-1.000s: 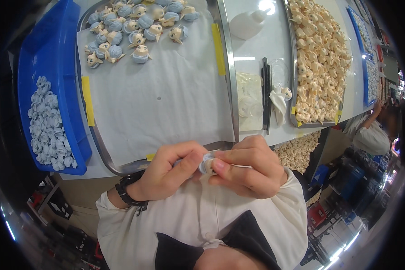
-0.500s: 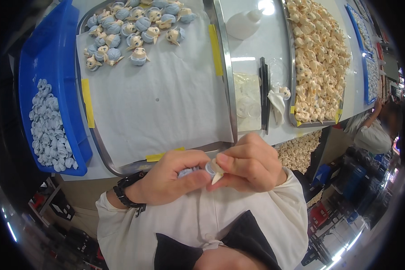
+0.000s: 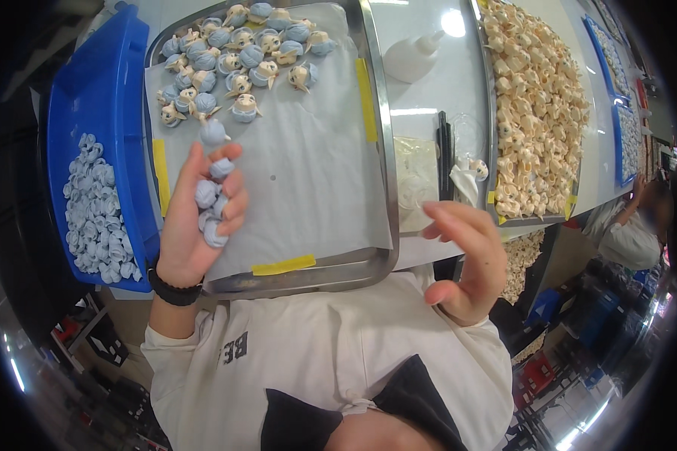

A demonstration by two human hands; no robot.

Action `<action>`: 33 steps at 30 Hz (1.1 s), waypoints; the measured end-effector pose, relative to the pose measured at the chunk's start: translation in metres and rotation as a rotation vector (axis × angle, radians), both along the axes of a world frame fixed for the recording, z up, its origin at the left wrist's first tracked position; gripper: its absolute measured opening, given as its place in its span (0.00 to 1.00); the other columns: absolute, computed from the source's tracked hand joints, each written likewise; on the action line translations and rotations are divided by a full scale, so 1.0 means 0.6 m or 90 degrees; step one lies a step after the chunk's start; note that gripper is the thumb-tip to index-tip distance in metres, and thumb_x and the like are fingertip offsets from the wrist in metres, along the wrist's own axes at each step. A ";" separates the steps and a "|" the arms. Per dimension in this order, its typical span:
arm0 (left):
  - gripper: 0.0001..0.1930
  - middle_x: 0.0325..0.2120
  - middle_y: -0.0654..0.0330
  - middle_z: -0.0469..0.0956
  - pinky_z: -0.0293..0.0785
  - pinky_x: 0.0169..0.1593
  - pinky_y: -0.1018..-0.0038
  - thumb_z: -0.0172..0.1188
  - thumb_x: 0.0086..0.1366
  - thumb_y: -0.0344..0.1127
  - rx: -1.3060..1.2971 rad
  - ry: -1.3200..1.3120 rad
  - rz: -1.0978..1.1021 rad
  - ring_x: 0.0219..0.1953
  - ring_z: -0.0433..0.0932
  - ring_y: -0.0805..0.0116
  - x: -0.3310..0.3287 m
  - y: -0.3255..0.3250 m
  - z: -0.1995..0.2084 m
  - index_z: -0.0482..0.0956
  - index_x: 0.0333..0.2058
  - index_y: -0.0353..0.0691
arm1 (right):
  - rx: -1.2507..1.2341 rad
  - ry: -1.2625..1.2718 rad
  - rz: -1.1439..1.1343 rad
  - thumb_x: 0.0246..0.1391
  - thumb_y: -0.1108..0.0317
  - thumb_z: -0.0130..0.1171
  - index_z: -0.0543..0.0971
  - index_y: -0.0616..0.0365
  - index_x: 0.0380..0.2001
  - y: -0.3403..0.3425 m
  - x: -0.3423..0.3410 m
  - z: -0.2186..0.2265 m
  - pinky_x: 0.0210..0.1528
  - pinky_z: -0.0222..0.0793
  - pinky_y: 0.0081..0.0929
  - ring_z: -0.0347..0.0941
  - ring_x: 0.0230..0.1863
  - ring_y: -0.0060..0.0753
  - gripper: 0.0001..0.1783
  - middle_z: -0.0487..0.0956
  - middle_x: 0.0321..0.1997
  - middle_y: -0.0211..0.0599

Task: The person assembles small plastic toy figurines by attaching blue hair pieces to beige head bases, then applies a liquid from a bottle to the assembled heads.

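Over the left side of the lined metal tray (image 3: 308, 150), my left hand (image 3: 182, 233) is palm up with its fingers curled round several blue-grey doll hair pieces (image 3: 206, 194). Just beyond its fingertips sits a doll head with a blue-grey hair piece (image 3: 214, 132); whether the fingers still touch it I cannot tell. Several finished-looking doll heads with blue hair (image 3: 244, 109) cluster at the tray's far end. Right of the tray's near corner, my right hand (image 3: 470, 259) hangs with fingers apart and nothing in it.
A blue bin (image 3: 132, 188) with loose hair pieces (image 3: 94, 218) stands at the left. Right of the tray are a white squeeze bottle (image 3: 412, 59), dark sticks (image 3: 445, 158) and a white cloth (image 3: 465, 184). Farther right, another tray holds many cream doll heads (image 3: 534, 113). A co-worker (image 3: 632, 229) sits beyond.
My hands have parted from in front of my chest. The left has gone forward over the tray, where a doll head now sits by its fingertips; the right has moved right and opened.
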State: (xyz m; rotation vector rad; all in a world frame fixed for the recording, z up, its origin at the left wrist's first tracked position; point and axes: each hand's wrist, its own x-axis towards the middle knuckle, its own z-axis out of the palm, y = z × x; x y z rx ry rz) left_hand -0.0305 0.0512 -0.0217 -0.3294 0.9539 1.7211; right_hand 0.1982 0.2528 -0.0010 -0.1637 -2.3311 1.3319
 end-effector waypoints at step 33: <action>0.26 0.29 0.55 0.70 0.69 0.31 0.73 0.35 0.67 0.57 0.277 -0.284 -0.039 0.31 0.69 0.66 0.109 0.004 0.007 0.69 0.43 0.38 | 0.168 -0.331 -0.516 0.42 0.78 0.57 0.78 0.63 0.34 0.158 0.101 -0.036 0.25 0.63 0.16 0.66 0.20 0.16 0.12 0.75 0.30 0.34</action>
